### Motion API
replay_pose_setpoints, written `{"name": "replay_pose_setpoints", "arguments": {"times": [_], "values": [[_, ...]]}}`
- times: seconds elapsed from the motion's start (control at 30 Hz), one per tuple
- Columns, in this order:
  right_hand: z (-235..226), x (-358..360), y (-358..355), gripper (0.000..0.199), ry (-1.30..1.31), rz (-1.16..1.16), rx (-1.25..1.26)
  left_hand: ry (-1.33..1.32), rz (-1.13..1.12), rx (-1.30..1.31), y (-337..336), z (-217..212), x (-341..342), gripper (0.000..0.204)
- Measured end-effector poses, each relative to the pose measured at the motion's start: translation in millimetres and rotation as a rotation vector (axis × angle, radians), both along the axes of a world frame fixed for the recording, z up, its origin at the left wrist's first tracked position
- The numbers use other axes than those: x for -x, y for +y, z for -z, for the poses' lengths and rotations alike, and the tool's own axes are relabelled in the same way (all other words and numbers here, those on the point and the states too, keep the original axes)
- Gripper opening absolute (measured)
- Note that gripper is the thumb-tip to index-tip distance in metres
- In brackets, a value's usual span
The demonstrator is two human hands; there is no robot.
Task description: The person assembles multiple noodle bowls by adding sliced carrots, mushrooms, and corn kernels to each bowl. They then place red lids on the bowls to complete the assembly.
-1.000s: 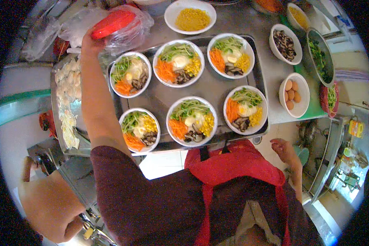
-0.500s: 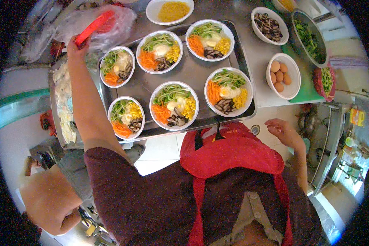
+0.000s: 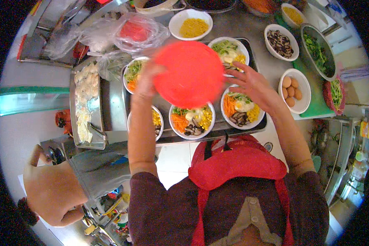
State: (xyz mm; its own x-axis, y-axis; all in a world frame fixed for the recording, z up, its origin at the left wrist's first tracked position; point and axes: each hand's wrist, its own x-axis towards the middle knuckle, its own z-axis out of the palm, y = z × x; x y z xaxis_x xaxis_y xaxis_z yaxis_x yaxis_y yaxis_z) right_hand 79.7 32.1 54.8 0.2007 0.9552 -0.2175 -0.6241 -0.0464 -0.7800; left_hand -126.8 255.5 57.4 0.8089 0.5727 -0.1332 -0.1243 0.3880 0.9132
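Observation:
A flat red round lid [image 3: 188,76], blurred by motion, is held above the bowls on the metal tray [image 3: 252,53]. My left hand [image 3: 150,78], also blurred, grips its left edge. Close to the lid's right edge, my right hand [image 3: 250,87] is open with its fingers spread; whether a fingertip touches is unclear. White bowls below hold carrot shreds, sprouts, corn, mushrooms and a pale creamy topping: a front middle bowl [image 3: 192,121], a front right bowl [image 3: 244,108] and a back right bowl [image 3: 229,48]. The lid hides another. Two more [image 3: 133,76] are partly behind my left arm.
Beyond the tray stands a corn bowl [image 3: 192,28], beside a clear bag [image 3: 137,33] with red contents. At right are bowls of mushrooms [image 3: 281,43], eggs [image 3: 291,88] and greens [image 3: 315,51]. A pan [image 3: 86,110] of pale food lies left; another person [image 3: 53,184] bends below it.
My left hand has brought the red lid from over the plastic bag rightward above the bowls, tilting it flatter. My right hand has risen from beside the apron to the lid's right side.

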Motion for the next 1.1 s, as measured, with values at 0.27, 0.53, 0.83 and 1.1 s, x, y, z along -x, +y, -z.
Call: {"name": "replay_pose_setpoints", "arguments": {"times": [0.27,0.53,0.83,1.1], "values": [[-0.6,-10.3,-1.9,0.047,0.013,0.029,0.258,0.445,-0.369,-0.932,41.9,16.6,-12.2,0.072],[13.3,-17.4,-85.5,0.046,0.176,0.474,0.151,1.259,-0.342,-1.691,172.0,108.1,-19.6,0.028],[8.5,-16.2,-150.0,0.039,0.338,0.858,0.254,0.149,-1.081,-0.561,365.6,73.0,67.8,0.040],[41.2,-30.9,-192.1,0.046,0.386,0.762,0.142,-0.045,-0.595,-0.155,135.7,15.0,7.3,0.043]]}}
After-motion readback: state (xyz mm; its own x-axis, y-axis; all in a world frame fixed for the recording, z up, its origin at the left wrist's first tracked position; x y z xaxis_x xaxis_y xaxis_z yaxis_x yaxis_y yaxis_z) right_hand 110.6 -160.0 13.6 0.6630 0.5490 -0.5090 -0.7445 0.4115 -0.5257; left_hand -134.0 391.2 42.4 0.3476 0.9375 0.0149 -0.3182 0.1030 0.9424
